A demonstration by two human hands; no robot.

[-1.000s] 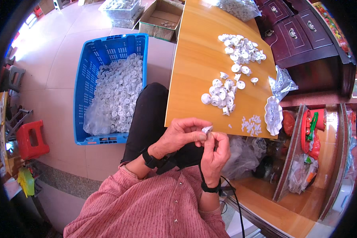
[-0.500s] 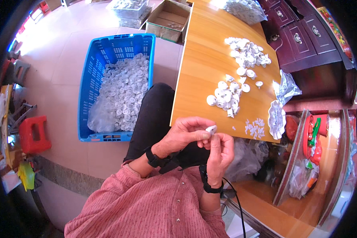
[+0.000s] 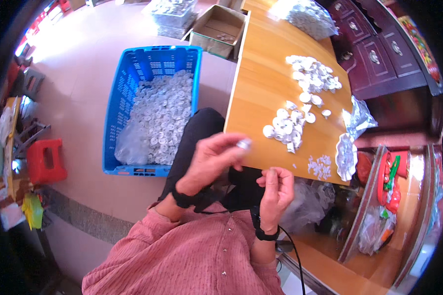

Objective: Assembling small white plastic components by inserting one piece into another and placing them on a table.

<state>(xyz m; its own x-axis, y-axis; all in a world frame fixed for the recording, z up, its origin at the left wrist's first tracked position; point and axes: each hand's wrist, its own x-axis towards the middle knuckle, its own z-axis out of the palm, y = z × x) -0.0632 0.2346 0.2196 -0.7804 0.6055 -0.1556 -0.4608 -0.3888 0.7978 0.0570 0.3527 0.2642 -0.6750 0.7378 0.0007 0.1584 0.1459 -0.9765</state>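
A small white plastic part (image 3: pixel 243 143) is pinched between the thumb and fingers of my left hand (image 3: pixel 210 162), near the table's front left corner; motion blurs both. My right hand (image 3: pixel 276 194) is in front of the table edge, thumb and fingertips drawn together, and whatever they may hold is too small to make out. On the table, a nearer heap of white round-topped plastic parts (image 3: pixel 286 127) lies beyond my hands, with another heap (image 3: pixel 312 73) farther back. Tiny white pieces (image 3: pixel 320 167) are scattered by the front edge, beside a scalloped white dish (image 3: pixel 346 157).
Left of my leg, a blue crate (image 3: pixel 196 83) on the floor holds many white parts and a clear bag. A cardboard box (image 3: pixel 211 44) stands behind it. Dark drawers (image 3: pixel 374 59) flank the table on the right, above an open compartment (image 3: pixel 374 196). A red stool (image 3: pixel 47 161) is far left.
My hands have come apart. The left has moved left and up with the white part, away from the right, which stays near its place. The whole view has shifted slightly.
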